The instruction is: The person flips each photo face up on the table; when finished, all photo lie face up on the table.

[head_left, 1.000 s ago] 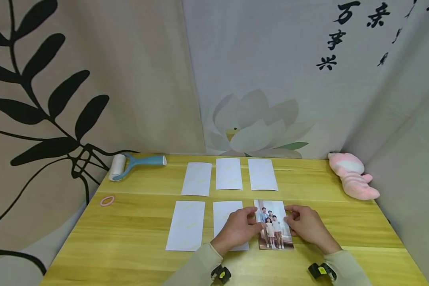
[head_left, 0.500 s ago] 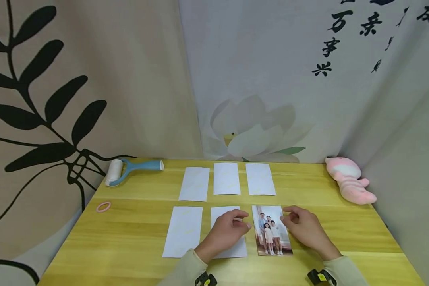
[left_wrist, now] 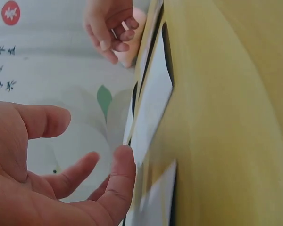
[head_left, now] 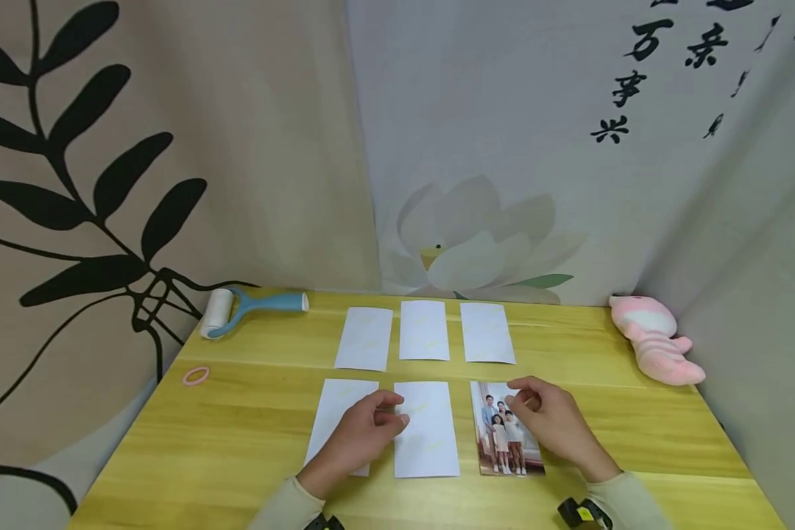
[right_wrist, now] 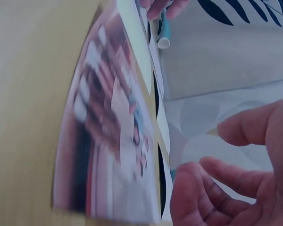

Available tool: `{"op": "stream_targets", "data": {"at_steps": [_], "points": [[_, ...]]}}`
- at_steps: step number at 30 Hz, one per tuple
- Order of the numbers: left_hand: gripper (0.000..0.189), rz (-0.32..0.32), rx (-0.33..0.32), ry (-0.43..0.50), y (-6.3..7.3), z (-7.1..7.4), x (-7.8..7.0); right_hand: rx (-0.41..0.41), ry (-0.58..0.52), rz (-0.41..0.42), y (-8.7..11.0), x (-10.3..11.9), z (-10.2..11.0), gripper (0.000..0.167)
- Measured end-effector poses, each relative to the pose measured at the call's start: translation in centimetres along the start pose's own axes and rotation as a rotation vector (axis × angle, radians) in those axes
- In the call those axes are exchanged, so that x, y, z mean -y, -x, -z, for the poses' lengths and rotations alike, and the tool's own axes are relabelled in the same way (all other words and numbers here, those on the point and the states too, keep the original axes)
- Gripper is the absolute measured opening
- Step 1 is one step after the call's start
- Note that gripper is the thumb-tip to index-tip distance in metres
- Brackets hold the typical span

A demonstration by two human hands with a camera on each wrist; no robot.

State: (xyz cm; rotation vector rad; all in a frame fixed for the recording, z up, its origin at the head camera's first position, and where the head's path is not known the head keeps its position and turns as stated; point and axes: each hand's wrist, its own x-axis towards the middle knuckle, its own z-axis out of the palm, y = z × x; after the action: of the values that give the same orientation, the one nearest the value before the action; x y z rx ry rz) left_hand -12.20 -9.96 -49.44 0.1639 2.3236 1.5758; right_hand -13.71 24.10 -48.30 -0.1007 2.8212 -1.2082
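Note:
A family photo (head_left: 497, 438) lies face up at the right end of the front row on the table. Over its upper right edge hovers my right hand (head_left: 559, 423), fingers loosely bent with a gap between thumb and fingertips, as the right wrist view confirms. My left hand (head_left: 363, 434) overlaps the front-left white card (head_left: 331, 412) in the head view, its fingertips close to the left edge of the front-middle white card (head_left: 427, 430). Nothing sits between the left fingers (left_wrist: 122, 181). Three more white cards form the back row, including the back-middle one (head_left: 424, 331).
On the back left of the wooden table (head_left: 205, 456) is a blue-handled lint roller (head_left: 265, 303), with a small pink ring (head_left: 196, 376) in front of it. A pink plush toy (head_left: 656, 342) lies at the right edge. Printed curtains hang behind and beside the table.
My left hand has let go of the photo and moved left, from the middle card to the front-left one. The right hand has released the photo's edge and shifted slightly left over it.

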Motion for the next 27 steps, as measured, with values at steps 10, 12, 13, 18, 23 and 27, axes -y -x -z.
{"op": "stream_targets", "data": {"at_steps": [10, 12, 13, 18, 23, 27], "points": [[0.049, 0.006, -0.030, 0.014, 1.0, 0.8, 0.5, 0.046, -0.097, 0.006, -0.6, 1.9, -2.5, 0.027], [0.048, 0.002, -0.033, 0.026, 1.0, 0.8, 0.5, 0.046, -0.103, 0.015, -0.7, 2.2, -3.0, 0.026], [0.048, 0.000, -0.033, 0.034, 0.9, 0.8, 0.5, 0.045, -0.104, 0.021, -0.7, 2.3, -3.3, 0.025], [0.050, 0.003, -0.021, 0.072, 0.8, 0.8, 0.6, 0.064, -0.134, 0.074, -0.6, 2.8, -4.5, 0.027], [0.054, 0.012, -0.008, 0.177, 0.6, 0.7, 0.7, 0.118, -0.181, 0.106, -0.2, 3.3, -5.5, 0.035], [0.055, 0.012, -0.002, 0.280, 0.4, 0.5, 0.6, 0.141, -0.196, 0.085, 0.0, 3.7, -6.0, 0.042]]}}
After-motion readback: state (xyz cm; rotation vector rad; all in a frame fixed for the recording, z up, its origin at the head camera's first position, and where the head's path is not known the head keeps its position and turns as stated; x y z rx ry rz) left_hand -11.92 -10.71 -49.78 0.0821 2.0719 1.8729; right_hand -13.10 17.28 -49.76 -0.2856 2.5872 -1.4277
